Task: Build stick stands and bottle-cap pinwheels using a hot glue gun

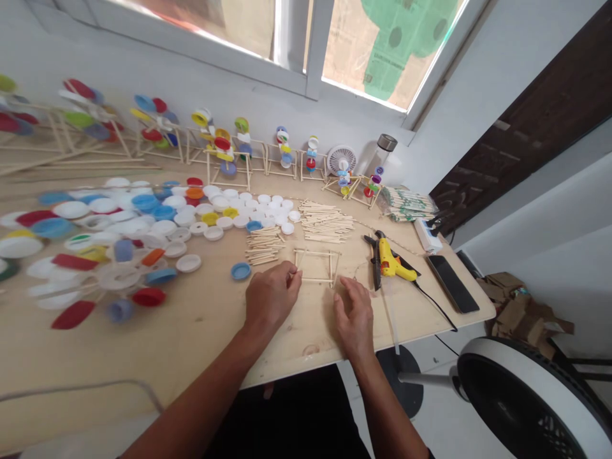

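Note:
A small frame of thin wooden sticks (317,280) lies on the table between my two hands. My left hand (271,294) is closed in a pinch at the frame's left end, on what looks like one thin wooden stick; the fingers partly hide it. Just below the frame's right corner, my right hand (354,313) rests with thumb and fingers apart and nothing between them. Short sticks (264,246) lie in a pile beyond my left hand, and longer sticks (326,222) are heaped behind the frame. A yellow glue gun (391,260) sits on a black stand to the right.
Many bottle caps (189,262) spread over the table's left side, around a blurred cap wheel (119,275). Stick stands with cap wheels (223,153) line the wall. At right are a phone (452,284), a power strip (427,236), bagged sticks (408,205) and a floor fan (521,395).

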A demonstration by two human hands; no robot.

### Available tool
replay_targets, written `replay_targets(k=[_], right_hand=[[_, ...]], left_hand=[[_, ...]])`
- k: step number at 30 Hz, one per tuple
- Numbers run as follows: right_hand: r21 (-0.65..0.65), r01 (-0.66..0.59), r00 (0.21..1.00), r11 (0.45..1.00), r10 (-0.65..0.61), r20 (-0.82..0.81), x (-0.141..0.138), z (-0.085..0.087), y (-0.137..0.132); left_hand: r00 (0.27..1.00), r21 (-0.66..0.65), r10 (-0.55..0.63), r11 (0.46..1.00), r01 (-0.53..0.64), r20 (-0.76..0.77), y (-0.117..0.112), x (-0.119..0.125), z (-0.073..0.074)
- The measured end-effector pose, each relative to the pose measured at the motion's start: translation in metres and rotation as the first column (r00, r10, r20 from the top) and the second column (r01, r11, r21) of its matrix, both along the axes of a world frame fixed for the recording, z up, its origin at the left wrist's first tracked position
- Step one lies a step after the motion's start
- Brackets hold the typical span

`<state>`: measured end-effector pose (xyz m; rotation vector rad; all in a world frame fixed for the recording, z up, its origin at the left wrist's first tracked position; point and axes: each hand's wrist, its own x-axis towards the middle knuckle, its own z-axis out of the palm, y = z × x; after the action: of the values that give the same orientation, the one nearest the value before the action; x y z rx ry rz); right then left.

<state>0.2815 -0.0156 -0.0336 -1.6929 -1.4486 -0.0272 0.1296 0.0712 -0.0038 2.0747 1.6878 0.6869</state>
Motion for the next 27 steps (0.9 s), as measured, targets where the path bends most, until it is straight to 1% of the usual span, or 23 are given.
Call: replay_targets(k=[12,27], right_hand=[[0.002,-0.004,1.0,1.0,0.004,-0.018,0.0004,-0.0009,0.0004],[-0.004,-0.015,1.0,1.0,0.015,-0.012,0.0015,-0.0012,0.0014]], left_hand=[[1.0,-0.025,0.013,1.0,-0.013,-0.004,-0.0001,-0.0001,-0.0021],[1.0,-0.026,0.016,1.0,-0.016,-0.009,0.0003,-0.0004,-0.0022]])
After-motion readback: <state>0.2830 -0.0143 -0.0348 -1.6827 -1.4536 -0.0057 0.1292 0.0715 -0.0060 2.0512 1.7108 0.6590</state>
